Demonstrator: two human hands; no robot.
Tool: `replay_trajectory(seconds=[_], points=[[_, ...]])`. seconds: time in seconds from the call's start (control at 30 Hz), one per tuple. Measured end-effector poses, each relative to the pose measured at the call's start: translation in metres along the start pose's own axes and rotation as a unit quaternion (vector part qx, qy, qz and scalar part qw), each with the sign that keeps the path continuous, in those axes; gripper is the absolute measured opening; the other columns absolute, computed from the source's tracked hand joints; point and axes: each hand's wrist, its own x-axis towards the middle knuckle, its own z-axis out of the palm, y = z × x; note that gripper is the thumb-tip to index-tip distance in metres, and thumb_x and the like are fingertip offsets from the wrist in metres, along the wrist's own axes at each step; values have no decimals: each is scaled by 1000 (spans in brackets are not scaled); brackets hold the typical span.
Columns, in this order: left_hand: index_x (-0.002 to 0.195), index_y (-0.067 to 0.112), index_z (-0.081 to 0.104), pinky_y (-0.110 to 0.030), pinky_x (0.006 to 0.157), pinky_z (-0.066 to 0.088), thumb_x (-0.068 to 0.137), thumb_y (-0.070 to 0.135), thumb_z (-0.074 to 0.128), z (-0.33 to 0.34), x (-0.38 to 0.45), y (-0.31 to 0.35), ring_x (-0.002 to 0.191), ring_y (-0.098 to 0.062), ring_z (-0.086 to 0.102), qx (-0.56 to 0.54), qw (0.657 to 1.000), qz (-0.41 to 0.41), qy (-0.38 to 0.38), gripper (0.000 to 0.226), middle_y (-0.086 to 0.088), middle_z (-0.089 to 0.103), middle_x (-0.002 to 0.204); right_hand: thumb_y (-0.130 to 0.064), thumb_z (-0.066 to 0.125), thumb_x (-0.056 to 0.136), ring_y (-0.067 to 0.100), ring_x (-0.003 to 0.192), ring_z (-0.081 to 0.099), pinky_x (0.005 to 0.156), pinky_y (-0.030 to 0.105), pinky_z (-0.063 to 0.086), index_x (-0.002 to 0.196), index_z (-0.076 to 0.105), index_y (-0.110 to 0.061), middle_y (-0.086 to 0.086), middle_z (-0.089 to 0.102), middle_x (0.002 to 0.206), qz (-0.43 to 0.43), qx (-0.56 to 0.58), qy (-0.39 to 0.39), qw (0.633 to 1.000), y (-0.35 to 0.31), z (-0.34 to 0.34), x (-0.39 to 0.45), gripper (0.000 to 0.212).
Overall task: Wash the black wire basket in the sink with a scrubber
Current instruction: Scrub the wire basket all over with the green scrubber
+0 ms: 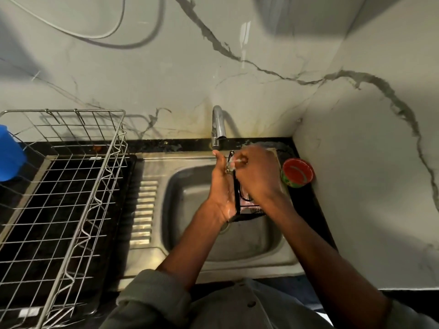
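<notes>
While held on edge over the sink (237, 255) below the tap (218, 125), the black wire basket (240, 198) appears light, stiff, wet and slippery; left hand (219, 188) supports its frame, fingers straight; right hand (255, 173), at 3 o'clock, fingers clamped on a soapy scrubber (234, 163), barely visible

Two hands over one steel sink (190, 262): left hand (219, 186), right hand (255, 173). One black wire basket (244, 206) between them. One curved tap (217, 127). One silver wire dish rack (71, 186). One blue container (9, 157). One red-rimmed tub (298, 172).
</notes>
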Motion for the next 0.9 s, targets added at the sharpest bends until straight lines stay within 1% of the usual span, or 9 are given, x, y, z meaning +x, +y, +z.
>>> replay_trajectory(seconds=[0.07,0.17,0.27,0.37,0.47,0.57,0.63,0.8,0.9], points=[[105,15,84,-38,84,64,97,78,34,4,-2,-4,98,-27,78,11,1000,10,1,81,-16,78,111,-29,71,89,9,75,66,63,22,41,90,78,-26,-6,75,89,5,-23,8,1000,-5,-3,12,8],[126,15,73,-41,91,61,96,80,38,-8,10,1,113,-30,71,-29,999,21,27,80,-15,76,113,-28,75,88,10,76,65,63,21,42,93,77,-24,-5,73,89,-24,-44,-8,999,-14,6,-5,7],[138,21,68,-36,74,62,89,90,32,-29,22,10,93,-24,70,-69,996,7,48,91,-14,78,100,-18,78,83,12,86,66,71,21,45,100,74,-21,-4,70,96,-61,-29,-41,997,-12,17,-47,17],[132,27,73,-43,80,54,84,93,34,-39,27,6,105,-34,63,-70,995,-5,64,91,-16,71,128,-18,75,81,13,87,65,68,24,44,99,73,-24,-7,70,98,-75,-29,-73,994,2,14,-66,19],[134,29,71,-35,70,55,85,93,35,-34,24,-3,81,-21,71,-45,997,-5,56,89,-11,73,103,-16,75,81,14,84,64,66,24,40,92,72,-22,-5,70,95,-62,-38,-64,995,1,15,-56,13],[137,32,65,-43,102,52,91,87,34,-23,20,-6,109,-26,71,-11,998,2,59,79,-10,73,113,-10,74,83,8,82,60,69,21,36,93,72,-24,-4,72,96,-39,-35,-21,998,-1,25,-20,18],[137,27,64,-44,110,48,96,81,36,-18,17,-4,115,-28,68,-9,998,9,65,74,-11,71,120,-10,75,84,7,83,61,70,19,36,98,74,-26,-5,74,98,-22,-27,-3,999,-3,23,-3,21],[144,24,63,-39,78,62,93,84,34,-35,28,17,91,-26,61,-96,993,31,59,83,-12,67,107,-9,71,85,16,89,63,71,27,47,104,73,-26,-6,71,95,-118,-12,-53,992,1,17,-45,26],[141,25,66,-55,101,51,88,90,31,-40,29,14,116,-37,62,-94,992,39,80,91,-18,71,121,-8,68,83,20,92,65,68,27,48,101,73,-27,-7,70,97,-96,-33,-35,994,25,15,-60,27]])
